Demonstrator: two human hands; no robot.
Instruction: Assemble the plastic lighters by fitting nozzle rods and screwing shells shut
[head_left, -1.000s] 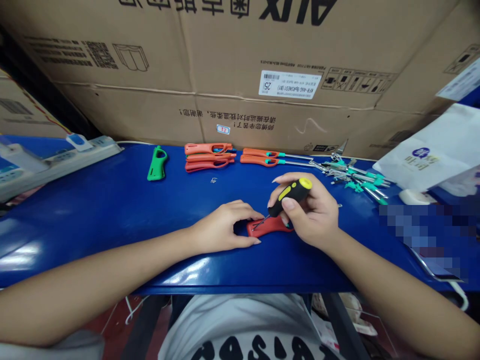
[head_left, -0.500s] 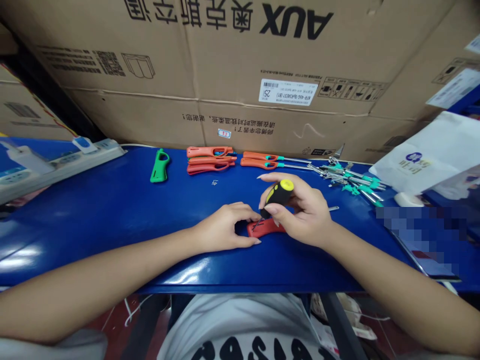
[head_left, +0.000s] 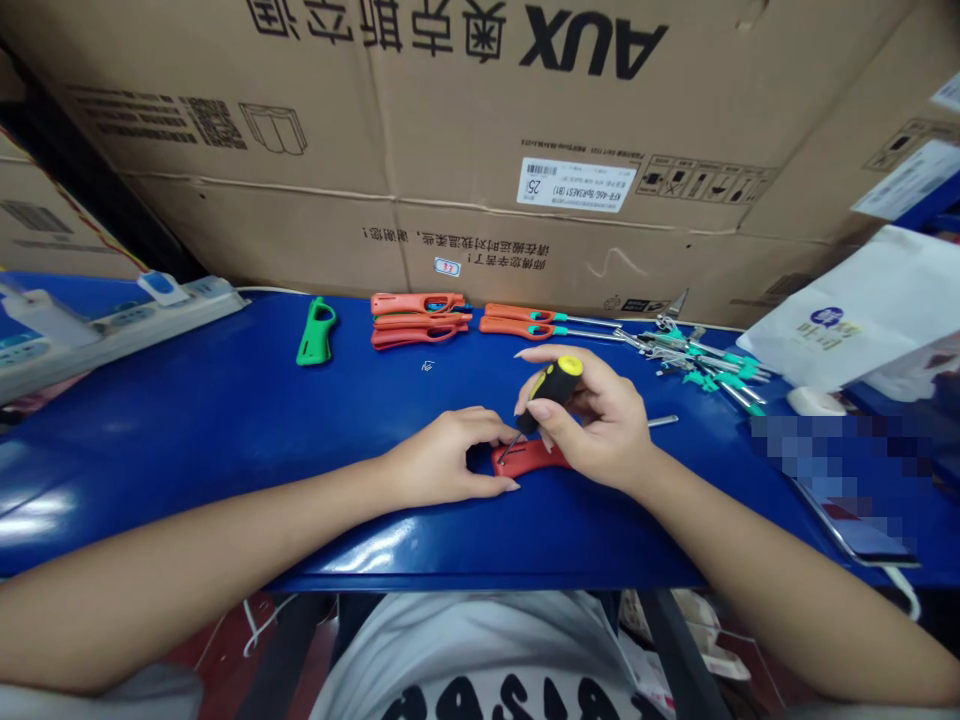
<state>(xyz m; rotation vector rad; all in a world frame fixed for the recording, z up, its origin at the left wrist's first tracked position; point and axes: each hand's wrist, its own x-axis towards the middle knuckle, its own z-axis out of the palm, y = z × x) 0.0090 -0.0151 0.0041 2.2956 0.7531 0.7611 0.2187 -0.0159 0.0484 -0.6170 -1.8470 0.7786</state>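
Note:
A red plastic handle piece (head_left: 529, 458) lies flat on the blue table (head_left: 225, 420), near its front edge. My left hand (head_left: 446, 455) rests on the table with thumb and fingers curled round the piece's left end, holding it in place. My right hand (head_left: 592, 420) is closed round a black and yellow screwdriver (head_left: 551, 385). The screwdriver is tilted, and its thin tip touches the left part of the red piece. My right hand covers the right end of the piece.
At the back of the table lie a green handle (head_left: 315, 330), stacked orange handles (head_left: 416, 318), orange lighters with teal parts (head_left: 540, 322) and a pile of metal and teal parts (head_left: 705, 355). A power strip (head_left: 127, 320) sits left, a white bag (head_left: 862, 320) right, cardboard boxes (head_left: 480, 150) behind.
My right hand has shifted slightly left with the screwdriver, turning it a little between the fingers. My left hand and the red piece stay in the same place.

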